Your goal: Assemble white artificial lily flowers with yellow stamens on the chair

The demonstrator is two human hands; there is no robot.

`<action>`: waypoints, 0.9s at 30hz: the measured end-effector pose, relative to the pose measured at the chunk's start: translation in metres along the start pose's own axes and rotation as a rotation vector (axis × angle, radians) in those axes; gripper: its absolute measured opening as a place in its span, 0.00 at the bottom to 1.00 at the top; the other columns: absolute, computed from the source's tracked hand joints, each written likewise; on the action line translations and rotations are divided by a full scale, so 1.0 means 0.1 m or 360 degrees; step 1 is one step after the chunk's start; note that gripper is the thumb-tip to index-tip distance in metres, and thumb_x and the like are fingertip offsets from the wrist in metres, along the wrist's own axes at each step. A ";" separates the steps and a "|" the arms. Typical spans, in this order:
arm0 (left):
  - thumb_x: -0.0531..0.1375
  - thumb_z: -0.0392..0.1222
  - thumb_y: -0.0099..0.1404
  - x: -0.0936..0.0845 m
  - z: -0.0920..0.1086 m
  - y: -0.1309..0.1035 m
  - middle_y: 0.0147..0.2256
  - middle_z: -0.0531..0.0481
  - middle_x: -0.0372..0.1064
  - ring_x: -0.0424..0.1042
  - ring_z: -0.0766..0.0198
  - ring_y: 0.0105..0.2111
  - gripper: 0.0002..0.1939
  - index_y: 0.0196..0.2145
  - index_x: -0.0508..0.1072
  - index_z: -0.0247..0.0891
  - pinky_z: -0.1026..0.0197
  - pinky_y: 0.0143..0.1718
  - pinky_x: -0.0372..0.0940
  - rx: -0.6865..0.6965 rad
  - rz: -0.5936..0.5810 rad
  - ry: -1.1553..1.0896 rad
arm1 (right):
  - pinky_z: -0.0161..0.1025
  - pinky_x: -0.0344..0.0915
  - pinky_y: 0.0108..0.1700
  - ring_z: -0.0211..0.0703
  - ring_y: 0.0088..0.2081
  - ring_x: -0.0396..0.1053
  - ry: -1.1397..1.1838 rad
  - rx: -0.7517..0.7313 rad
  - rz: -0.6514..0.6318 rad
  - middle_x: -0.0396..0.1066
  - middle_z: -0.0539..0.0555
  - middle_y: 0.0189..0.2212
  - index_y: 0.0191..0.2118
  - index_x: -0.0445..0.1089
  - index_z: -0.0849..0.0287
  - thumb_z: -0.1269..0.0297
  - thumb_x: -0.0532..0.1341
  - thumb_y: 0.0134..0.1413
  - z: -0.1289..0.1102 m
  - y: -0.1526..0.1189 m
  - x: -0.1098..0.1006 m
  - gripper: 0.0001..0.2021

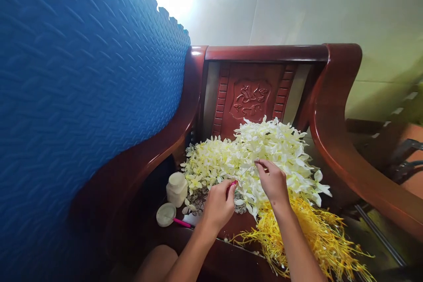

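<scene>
A heap of white and pale-yellow artificial flowers (264, 150) lies on the seat of a red wooden chair (251, 97). My left hand (220, 205) is closed around a small pink-handled tool (233, 182) at the near edge of the heap. My right hand (272, 180) pinches a thin pale stem (247, 169) that runs between the two hands, its fingertips among the petals. A bundle of yellow stems (317, 233) lies under my right forearm at the near right of the seat.
A small white jar (176, 188) stands at the seat's left, its round lid (165, 214) and a pink stick (182, 223) beside it. A blue foam mat (79, 97) leans at the left. The chair's arms curve on both sides. Pale tiled floor lies behind.
</scene>
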State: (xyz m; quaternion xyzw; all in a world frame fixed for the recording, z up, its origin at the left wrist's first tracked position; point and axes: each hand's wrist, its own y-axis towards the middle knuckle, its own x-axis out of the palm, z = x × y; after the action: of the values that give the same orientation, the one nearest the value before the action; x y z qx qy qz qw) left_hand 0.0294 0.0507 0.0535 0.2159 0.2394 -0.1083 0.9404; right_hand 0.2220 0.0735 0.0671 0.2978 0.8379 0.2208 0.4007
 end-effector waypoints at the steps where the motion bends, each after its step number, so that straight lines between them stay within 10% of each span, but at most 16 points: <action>1: 0.48 0.41 0.70 0.00 0.00 0.00 0.27 0.51 0.68 0.64 0.65 0.27 0.13 0.29 0.66 0.38 0.64 0.28 0.50 0.0005 0.0000 0.0004 | 0.41 0.62 0.41 0.48 0.37 0.72 0.0071 0.0044 -0.0095 0.77 0.56 0.37 0.37 0.75 0.56 0.59 0.55 0.57 -0.02 -0.01 0.01 0.13; 7: 0.48 0.40 0.70 0.01 -0.04 -0.01 0.28 0.50 0.70 0.64 0.66 0.26 0.13 0.30 0.67 0.38 0.64 0.28 0.50 -0.0016 0.0003 0.0077 | 0.42 0.64 0.40 0.48 0.36 0.73 0.0144 0.0045 -0.0380 0.78 0.53 0.36 0.38 0.76 0.52 0.60 0.56 0.56 -0.05 -0.03 0.04 0.12; 27: 0.49 0.39 0.69 0.03 -0.10 -0.01 0.29 0.50 0.71 0.65 0.65 0.27 0.12 0.30 0.68 0.39 0.63 0.28 0.48 -0.0069 -0.0030 0.0202 | 0.46 0.64 0.47 0.49 0.42 0.71 0.0044 -0.0369 -0.0330 0.77 0.54 0.36 0.36 0.75 0.54 0.63 0.56 0.58 0.05 -0.01 0.07 0.09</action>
State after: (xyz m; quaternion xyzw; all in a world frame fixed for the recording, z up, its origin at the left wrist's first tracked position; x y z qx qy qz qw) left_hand 0.0280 0.0537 0.0438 0.1996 0.3030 -0.0982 0.9267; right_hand 0.2223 0.0783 0.0599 0.1585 0.8384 0.2775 0.4415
